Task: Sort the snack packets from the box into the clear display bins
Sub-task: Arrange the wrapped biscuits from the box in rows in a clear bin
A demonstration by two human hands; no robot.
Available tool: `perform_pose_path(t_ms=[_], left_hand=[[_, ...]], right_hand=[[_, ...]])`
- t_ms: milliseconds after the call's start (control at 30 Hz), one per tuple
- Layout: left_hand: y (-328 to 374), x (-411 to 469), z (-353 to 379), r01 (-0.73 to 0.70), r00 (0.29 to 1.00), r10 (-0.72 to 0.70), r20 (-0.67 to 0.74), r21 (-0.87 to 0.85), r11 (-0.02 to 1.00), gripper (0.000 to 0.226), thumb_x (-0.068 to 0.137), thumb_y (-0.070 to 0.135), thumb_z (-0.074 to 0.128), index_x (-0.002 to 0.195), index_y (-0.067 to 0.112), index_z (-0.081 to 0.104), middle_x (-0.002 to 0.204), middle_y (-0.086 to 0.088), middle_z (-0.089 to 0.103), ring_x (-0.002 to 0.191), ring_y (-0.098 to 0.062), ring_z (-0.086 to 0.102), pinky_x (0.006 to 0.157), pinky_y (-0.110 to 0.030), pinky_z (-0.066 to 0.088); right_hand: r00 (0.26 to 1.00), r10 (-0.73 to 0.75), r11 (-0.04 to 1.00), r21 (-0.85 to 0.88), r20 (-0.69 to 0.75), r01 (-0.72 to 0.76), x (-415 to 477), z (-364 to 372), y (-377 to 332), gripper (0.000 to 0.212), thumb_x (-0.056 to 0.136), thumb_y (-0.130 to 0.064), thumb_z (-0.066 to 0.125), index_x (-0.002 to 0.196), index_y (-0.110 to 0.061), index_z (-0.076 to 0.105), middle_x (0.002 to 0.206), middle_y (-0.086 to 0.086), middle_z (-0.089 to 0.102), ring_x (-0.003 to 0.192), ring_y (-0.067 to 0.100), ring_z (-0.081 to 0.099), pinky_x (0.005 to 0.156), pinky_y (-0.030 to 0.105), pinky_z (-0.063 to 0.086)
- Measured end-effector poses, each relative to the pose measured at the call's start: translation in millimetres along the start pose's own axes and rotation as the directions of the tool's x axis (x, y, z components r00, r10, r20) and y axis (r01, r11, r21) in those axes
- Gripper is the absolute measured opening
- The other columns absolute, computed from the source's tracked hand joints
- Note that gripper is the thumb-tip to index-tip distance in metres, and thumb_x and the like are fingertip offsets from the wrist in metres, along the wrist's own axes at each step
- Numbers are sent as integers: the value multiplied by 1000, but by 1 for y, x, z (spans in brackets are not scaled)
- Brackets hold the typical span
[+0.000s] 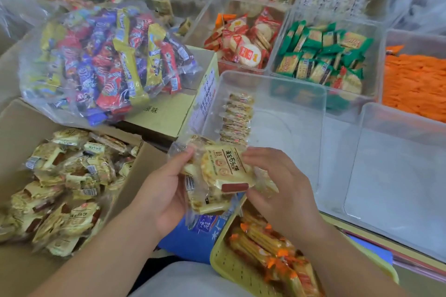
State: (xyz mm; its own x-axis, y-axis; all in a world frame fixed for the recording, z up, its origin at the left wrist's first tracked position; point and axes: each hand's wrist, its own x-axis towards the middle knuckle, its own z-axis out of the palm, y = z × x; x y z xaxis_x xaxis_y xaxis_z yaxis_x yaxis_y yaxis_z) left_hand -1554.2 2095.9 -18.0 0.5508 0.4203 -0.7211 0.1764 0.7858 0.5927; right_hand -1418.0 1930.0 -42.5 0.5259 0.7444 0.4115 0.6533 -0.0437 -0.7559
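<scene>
both hands, left hand (166, 190) and right hand (282, 190), curled around a stack of cream snack packets (222, 173), cardboard box (135, 176) just left, clear bin (272, 84) right ahead

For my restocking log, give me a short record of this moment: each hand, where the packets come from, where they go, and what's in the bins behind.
left hand: grips held packets, left side
right hand: pinches same stack, right side
source: cardboard box, many cream packets inside
target: clear bin, one packet row along its left wall
bins behind: red cracker packets, green packets, orange packets
</scene>
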Motion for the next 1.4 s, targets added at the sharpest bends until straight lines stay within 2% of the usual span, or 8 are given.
perform_pose_path(t_ms=[100,300,367,467,667,867,1233,1400], left_hand=[[1,10,1,22,1000,-22,3,34,999,39,89,39,66,116,12,77,120,-18,74,109,-35,73,81,-50,63],[-3,24,-4,-9,997,8,-71,-11,1000,46,86,38,67,124,13,69,117,-17,76,105,-35,75,77,-55,63],[-6,26,-9,-9,996,8,-88,-14,1000,45,88,37,65,125,13,68,116,-17,76,104,-36,75,74,-56,63],[-9,29,-15,-14,993,12,-116,-13,1000,41,94,36,61,128,13,65,116,-16,76,103,-35,75,74,-54,63],[-14,31,-18,-20,990,20,-138,3,1000,48,87,37,64,128,13,66,119,-17,75,107,-36,74,86,-59,60],[-18,27,-25,-18,988,18,-153,-1,1000,49,84,38,66,126,13,69,118,-18,75,109,-37,73,98,-66,52],[-22,24,-38,-22,992,20,-127,-18,1000,45,82,40,69,120,15,73,118,-17,75,107,-36,74,87,-64,58],[-21,23,-38,-38,996,34,-78,-56,998,37,85,41,69,113,18,79,122,-16,74,111,-35,73,91,-62,57]], right_hand=[[996,-49,999,9,-80,50,7,-12,7,39,73,3,78,107,-13,71,111,-8,66,108,13,63,96,20,46],[978,175,984,-18,-118,-178,27,-39,59,25,89,-16,75,112,-23,68,101,-2,59,97,-1,57,88,10,39],[956,289,947,-133,-48,-293,31,-43,84,28,87,-15,77,114,-23,71,101,-1,54,89,-3,54,84,7,40],[882,435,857,-383,183,-343,34,-34,117,32,88,-22,77,120,-23,73,101,-2,49,82,11,54,81,27,47],[657,570,746,-646,495,-161,42,15,139,38,96,-36,65,134,-28,65,122,5,53,113,27,55,92,38,49],[580,570,801,-549,582,-238,43,33,142,41,98,-36,64,137,-22,62,126,7,63,116,27,59,95,34,45],[469,596,803,-498,652,-328,36,35,148,34,106,-27,50,138,-25,62,138,1,62,124,20,57,91,20,36],[428,611,791,-533,666,-300,34,38,148,39,107,-30,46,145,-26,54,148,2,54,134,23,49,109,29,36]])
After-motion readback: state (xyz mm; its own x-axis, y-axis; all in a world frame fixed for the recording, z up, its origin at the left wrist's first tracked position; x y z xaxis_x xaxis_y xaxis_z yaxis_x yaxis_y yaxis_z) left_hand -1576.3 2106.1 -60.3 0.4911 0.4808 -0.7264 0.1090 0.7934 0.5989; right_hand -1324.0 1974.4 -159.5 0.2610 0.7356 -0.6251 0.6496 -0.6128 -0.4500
